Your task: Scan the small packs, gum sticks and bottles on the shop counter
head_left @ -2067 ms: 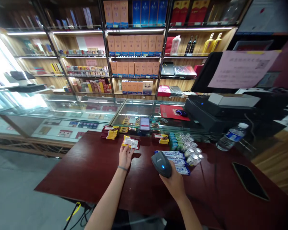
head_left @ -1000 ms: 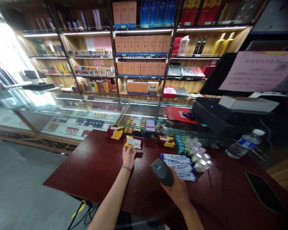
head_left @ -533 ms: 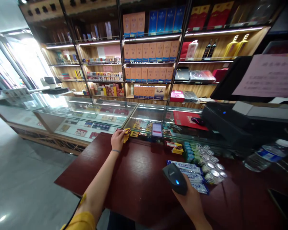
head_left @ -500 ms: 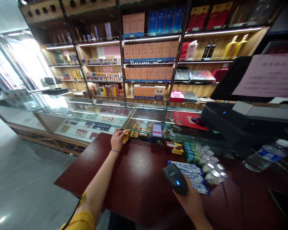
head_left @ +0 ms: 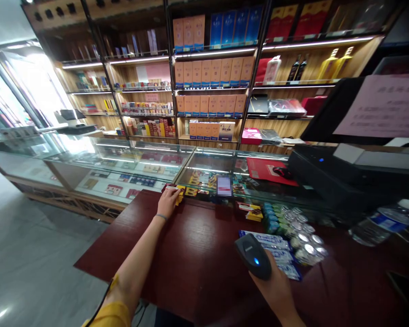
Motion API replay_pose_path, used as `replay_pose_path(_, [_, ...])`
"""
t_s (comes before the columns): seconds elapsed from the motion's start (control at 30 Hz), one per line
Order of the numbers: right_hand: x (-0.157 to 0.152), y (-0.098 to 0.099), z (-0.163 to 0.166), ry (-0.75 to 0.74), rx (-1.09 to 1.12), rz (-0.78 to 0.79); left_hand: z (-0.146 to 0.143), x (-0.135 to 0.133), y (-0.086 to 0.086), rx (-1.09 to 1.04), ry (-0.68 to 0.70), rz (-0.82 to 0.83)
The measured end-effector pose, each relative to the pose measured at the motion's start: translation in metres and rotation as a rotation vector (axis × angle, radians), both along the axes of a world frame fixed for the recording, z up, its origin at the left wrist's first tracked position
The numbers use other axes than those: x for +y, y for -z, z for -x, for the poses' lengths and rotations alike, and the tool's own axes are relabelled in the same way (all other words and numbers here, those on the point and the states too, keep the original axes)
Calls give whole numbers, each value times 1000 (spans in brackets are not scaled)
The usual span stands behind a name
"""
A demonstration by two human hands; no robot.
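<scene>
A table [head_left: 197, 268] is stretching beneath both hands. The right hand [head_left: 276, 284] is gripping a scanner [head_left: 253, 256]; the left hand [head_left: 167, 204] is touching a packet stack [head_left: 180, 196] lying at the table's far edge, hiding whether its fingers are pinching anything.

Lit shelves [head_left: 213, 54]; grey floor [head_left: 30, 236]; bright doorway [head_left: 37, 86], seemingly.

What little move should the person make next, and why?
Probably ease the left hand off the stack of flat yellow-and-maroon packets: its fingers rest at that stack, whereas moments ago it held one such packet mid-desk. A similar yellow-and-maroon pile lies further right, untouched, and the right hand holds the dark-grey handheld scanner, blue light lit.
</scene>
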State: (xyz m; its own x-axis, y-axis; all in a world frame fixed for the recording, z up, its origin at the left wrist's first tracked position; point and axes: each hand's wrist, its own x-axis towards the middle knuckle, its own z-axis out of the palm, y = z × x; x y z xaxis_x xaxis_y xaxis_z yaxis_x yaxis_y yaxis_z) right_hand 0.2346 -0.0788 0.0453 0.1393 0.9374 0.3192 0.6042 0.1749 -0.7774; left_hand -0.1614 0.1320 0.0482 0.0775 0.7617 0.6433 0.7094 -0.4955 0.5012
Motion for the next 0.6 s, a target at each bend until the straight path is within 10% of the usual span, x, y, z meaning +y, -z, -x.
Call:
replay_pose_path(0.4, [-2,-5,-4,3,64,6,0,6,1,-100,29,-33])
replay_pose_path(0.6, [-4,-12,-22,65,86,26,-44,-12,-4,-63,-9,-177])
